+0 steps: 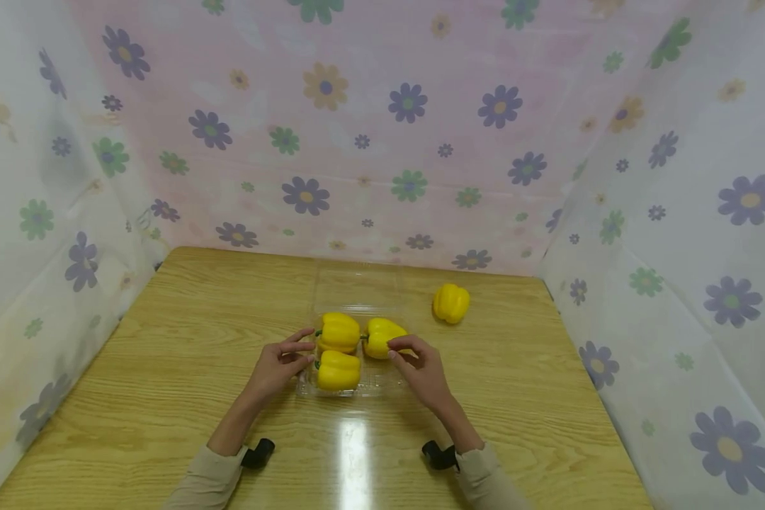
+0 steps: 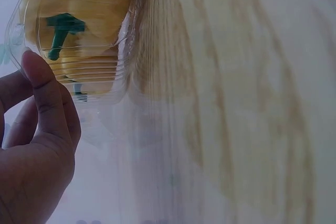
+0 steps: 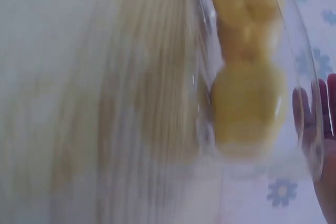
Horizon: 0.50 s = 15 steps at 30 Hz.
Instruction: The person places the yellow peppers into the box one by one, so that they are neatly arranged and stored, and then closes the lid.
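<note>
A: Where're the peppers?

B: Three in the clear box: back pepper & front pepper on its L side, R pepper on its R. Loose pepper sits on the table, R of the box, out beside its folded-back lid.

A: Hands?

B: L hand at the box's L rim, thumb touching, fingers relaxed; can't tell if it's bearing any wt. R hand at the box's R side, narrow gap btwn thumb & index, nothing gripped afaict. R wrist view's blurry, so contact w/ R pepper = can't tell.

A: How'll they handle?

B: Peppers prob light, firm, hollow, skin a bit slippery; could crack if squeezed hard. Best hold = round the fat middle, thumb opp. fingers. Skip the stem, might snap.

A: Box?

B: Thin, bendy plastic imo, dents easily. Hold low, both sides; rim may flex w/ peppers in.
</note>
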### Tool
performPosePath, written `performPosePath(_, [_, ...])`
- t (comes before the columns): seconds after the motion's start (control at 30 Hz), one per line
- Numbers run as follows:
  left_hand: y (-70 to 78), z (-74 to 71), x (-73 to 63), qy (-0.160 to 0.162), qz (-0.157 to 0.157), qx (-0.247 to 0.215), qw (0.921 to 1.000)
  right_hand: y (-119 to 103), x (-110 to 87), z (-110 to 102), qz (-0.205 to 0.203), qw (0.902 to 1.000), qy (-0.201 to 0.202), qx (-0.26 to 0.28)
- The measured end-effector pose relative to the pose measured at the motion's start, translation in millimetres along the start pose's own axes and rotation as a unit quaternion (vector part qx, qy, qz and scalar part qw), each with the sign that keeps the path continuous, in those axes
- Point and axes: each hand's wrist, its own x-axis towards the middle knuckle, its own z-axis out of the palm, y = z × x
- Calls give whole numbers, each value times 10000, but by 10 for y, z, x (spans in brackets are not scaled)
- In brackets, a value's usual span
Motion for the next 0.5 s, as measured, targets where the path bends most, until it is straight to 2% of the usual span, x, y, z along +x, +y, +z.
performPosePath(0.27, [-18,-6,2,8,-88,-45,10000,171,32,-328,221,9965,804,46])
performPosePath(0.4, [-25,-6,11,27,-98,-54,9999,292,65,-478,596,9911,1191,-68])
performPosePath(0.5, [-18,-1,10,42,-62,-45,10000,343,94,-589,980,9871,1226,-312])
